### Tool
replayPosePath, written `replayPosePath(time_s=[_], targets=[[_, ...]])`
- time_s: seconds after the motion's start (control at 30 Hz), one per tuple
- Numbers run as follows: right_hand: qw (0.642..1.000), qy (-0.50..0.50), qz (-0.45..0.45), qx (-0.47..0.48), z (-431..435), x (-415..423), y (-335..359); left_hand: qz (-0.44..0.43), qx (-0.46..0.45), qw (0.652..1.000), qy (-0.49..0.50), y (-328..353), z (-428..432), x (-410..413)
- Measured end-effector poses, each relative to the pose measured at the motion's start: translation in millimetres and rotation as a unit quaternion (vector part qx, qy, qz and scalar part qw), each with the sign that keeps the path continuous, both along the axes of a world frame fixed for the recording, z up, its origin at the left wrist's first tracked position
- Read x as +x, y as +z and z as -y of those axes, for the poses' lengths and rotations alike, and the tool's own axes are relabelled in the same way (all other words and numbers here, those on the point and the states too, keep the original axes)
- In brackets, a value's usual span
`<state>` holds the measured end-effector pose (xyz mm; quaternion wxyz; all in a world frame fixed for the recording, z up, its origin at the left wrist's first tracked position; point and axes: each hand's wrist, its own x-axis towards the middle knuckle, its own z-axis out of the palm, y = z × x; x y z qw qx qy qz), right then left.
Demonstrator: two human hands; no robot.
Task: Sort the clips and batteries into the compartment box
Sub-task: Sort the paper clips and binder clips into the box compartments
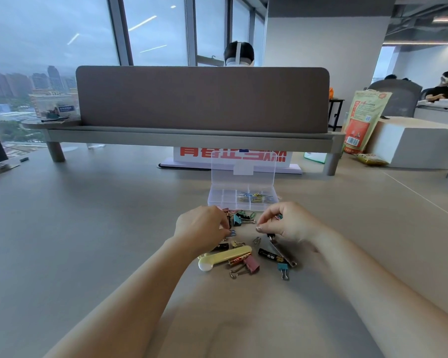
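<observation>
- your table point(88, 215) carries a wide grey divider panel point(202, 99) on a raised shelf at the far side, and a red-and-white sign point(230, 153) stands under that shelf, just behind the compartment box point(219, 198).
- an orange-and-green bag point(362, 120) leans against a white block far to your right, well apart from the work.
- a pale yellow tool point(225, 257) lies in the pile with a red-and-gold battery point(239, 260) touching it; a long metal clip point(279, 250) lies across a black battery point(270, 254).
- the box sits just beyond your hands, clear plastic, lid standing open; coloured paper clips point(254, 197) lie in its right-hand compartments.
- teal and black binder clips point(241, 219) lie between your hands, just in front of the box; a pink binder clip point(251, 264) and a small blue binder clip point(282, 267) lie nearer you.
- your left hand point(202, 228) is down on the pile's left edge, fingers curled; you cannot tell from here whether it grips anything. a blue paper clip point(232, 232) lies at its fingertips.
- your right hand point(287, 223) hovers over the right side, fingers curled round a small coloured clip point(278, 217), thumb and forefinger pinched together.
</observation>
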<state>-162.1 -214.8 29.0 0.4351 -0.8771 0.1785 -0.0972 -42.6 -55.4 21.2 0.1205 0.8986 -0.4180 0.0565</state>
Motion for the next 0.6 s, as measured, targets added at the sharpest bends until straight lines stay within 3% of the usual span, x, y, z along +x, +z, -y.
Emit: replayPosePath(time_s=[0.07,0.2,0.4,0.5,0.6], targets=[[0.993,0.019,-0.019,-0.111,-2.1,1.2,0.7,-0.012,-0.004,1.0,0.004,-0.1,0.1,0.3],[0.983,0.047,-0.072,-0.163,-5.7,2.8,-0.2,-0.034,-0.021,0.999,0.014,-1.2,0.2,0.6],[0.954,0.006,-0.105,-0.28,-17.2,8.8,-1.4,-0.026,-0.016,1.0,0.006,-1.4,4.3,-0.8],[0.965,-0.002,-0.096,-0.243,-19.9,10.5,-5.6,-0.027,-0.01,1.0,0.009,-3.1,3.7,-0.7],[0.991,-0.033,-0.024,-0.131,-17.6,8.8,-4.0,-0.034,-0.003,0.999,0.01,-3.3,3.5,-0.5]])
